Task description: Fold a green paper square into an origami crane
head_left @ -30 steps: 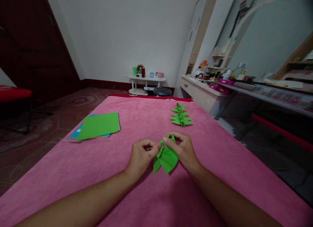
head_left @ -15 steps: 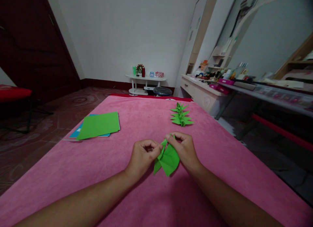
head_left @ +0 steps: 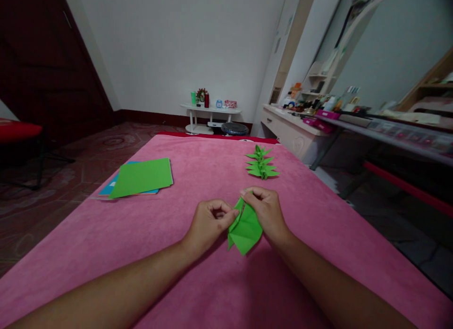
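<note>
Between my two hands is a partly folded piece of green paper [head_left: 247,233], held just over the pink cloth [head_left: 198,173]. My left hand [head_left: 211,221] pinches its left edge between thumb and fingers. At the upper right, my right hand [head_left: 266,211] grips the paper near its top corner. A narrow slit shows between the flaps, and pointed corners hang toward me. Beyond my right hand stands a row of several green folded paper pieces [head_left: 262,167] with spiky points.
To the left lies a stack of paper sheets [head_left: 141,178], green on top with blue beneath. A small white table [head_left: 212,109] with bottles and a plant stands by the wall. Along the right runs a cluttered dresser [head_left: 297,126]. A red chair [head_left: 17,130] is at far left.
The folded paper has turned slightly, its lower left point now narrower and tucked closer in. Both hands keep their grip and have shifted only a little. The camera view has tilted slightly.
</note>
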Available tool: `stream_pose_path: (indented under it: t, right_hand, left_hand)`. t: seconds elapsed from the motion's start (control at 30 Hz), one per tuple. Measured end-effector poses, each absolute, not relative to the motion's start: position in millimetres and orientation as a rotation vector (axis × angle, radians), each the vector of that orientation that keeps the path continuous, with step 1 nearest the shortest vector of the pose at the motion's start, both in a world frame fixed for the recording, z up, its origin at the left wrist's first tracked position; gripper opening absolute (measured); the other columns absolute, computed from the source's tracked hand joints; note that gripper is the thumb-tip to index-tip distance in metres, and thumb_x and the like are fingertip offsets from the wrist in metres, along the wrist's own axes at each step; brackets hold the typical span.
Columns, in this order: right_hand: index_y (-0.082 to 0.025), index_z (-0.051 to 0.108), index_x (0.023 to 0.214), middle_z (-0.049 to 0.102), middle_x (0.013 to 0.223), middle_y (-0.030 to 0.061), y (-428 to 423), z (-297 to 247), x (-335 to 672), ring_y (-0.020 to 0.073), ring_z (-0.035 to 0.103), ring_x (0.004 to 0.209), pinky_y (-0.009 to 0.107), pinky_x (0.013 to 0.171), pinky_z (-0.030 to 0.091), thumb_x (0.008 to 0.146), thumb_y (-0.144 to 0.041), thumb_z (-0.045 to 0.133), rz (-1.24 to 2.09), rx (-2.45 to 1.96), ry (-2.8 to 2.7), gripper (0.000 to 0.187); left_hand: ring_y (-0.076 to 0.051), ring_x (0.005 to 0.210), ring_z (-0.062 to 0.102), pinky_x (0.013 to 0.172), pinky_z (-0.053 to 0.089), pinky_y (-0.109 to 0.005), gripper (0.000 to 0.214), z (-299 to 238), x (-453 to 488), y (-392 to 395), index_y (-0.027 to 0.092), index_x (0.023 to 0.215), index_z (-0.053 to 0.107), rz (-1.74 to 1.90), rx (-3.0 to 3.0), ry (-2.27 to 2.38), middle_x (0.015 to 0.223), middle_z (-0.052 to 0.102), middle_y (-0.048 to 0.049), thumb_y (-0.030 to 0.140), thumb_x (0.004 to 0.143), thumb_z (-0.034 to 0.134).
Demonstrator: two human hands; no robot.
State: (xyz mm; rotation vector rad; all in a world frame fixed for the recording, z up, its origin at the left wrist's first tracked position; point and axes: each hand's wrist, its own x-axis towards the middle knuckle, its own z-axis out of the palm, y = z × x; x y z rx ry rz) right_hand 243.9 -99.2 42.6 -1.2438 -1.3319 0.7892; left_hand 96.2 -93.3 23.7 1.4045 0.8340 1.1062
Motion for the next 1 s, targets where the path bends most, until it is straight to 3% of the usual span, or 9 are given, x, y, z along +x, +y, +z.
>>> stream_pose_path:
  t: [0.07,0.13,0.2,0.3,0.4,0.67,0.83,1.0]
  right_hand:
    - [-0.017,0.058,0.066,0.050,0.060,-0.0013,-99,43,244,0.0119,0.045,0.054,0.023,0.051,0.036,0.082,-0.039,0.053,0.713,-1.228,-1.396,0.028]
    - [-0.018,0.062,0.091,0.060,0.083,0.0038,-100,43,245,0.0164,0.054,0.073,0.027,0.065,0.043,0.087,-0.037,0.046,0.558,-1.197,-1.431,0.024]
    - [-0.021,0.056,0.109,0.058,0.104,0.0076,-103,44,246,0.0202,0.055,0.092,0.033,0.079,0.044,0.088,-0.032,0.044,0.360,-1.152,-1.467,0.027]
    - [-0.021,0.057,0.104,0.056,0.104,0.0083,-109,43,245,0.0235,0.054,0.098,0.040,0.086,0.042,0.082,-0.022,0.050,0.069,-1.046,-1.663,0.024]
    - [-0.021,0.058,0.103,0.056,0.103,0.0087,-113,40,239,0.0247,0.054,0.097,0.041,0.083,0.041,0.076,-0.018,0.057,-0.120,-1.029,-1.906,0.027]
    - [-0.020,0.059,0.107,0.058,0.104,0.0099,-117,41,223,0.0251,0.051,0.091,0.038,0.075,0.037,0.072,-0.035,0.069,-0.342,-1.222,-2.093,0.039]
    - [-0.023,0.066,0.088,0.061,0.091,0.0053,-115,41,222,0.0197,0.049,0.080,0.034,0.068,0.031,0.081,-0.024,0.061,-0.470,-1.188,-2.121,0.009]
    - [-0.026,0.067,0.090,0.062,0.088,0.0035,-110,39,233,0.0173,0.050,0.077,0.033,0.068,0.030,0.081,-0.018,0.061,-0.481,-1.137,-2.084,0.013]
  left_hand:
    - [-0.008,0.046,0.046,0.046,0.035,-0.019,0.023,22,95,-87,0.013,0.053,0.059,1.140,1.379,0.890,0.050,0.056,0.0002,0.028,0.067,0.069]
    - [-0.009,0.047,0.048,0.047,0.036,-0.020,0.024,19,91,-77,0.013,0.054,0.061,1.219,1.348,0.964,0.051,0.057,-0.0003,0.030,0.067,0.070]
    - [-0.010,0.049,0.050,0.049,0.038,-0.021,0.025,16,87,-66,0.013,0.055,0.061,1.303,1.322,1.020,0.053,0.058,-0.0010,0.032,0.068,0.069]
    - [-0.010,0.050,0.050,0.050,0.038,-0.021,0.026,12,82,-56,0.013,0.055,0.061,1.393,1.273,1.044,0.053,0.058,-0.0002,0.034,0.067,0.070]
    - [-0.010,0.049,0.049,0.049,0.037,-0.021,0.026,12,81,-55,0.013,0.055,0.061,1.417,1.247,1.028,0.052,0.056,0.0005,0.034,0.067,0.070]
    - [-0.009,0.051,0.048,0.050,0.037,-0.020,0.025,13,85,-58,0.013,0.057,0.061,1.464,1.206,0.996,0.054,0.056,0.0013,0.034,0.068,0.070]
    - [-0.010,0.053,0.050,0.052,0.038,-0.021,0.025,11,87,-57,0.012,0.062,0.063,1.467,1.155,0.963,0.057,0.059,0.0002,0.035,0.068,0.070]
    - [-0.009,0.055,0.052,0.054,0.039,-0.021,0.028,6,88,-56,0.012,0.068,0.063,1.448,1.039,0.877,0.060,0.061,-0.0001,0.040,0.072,0.067]
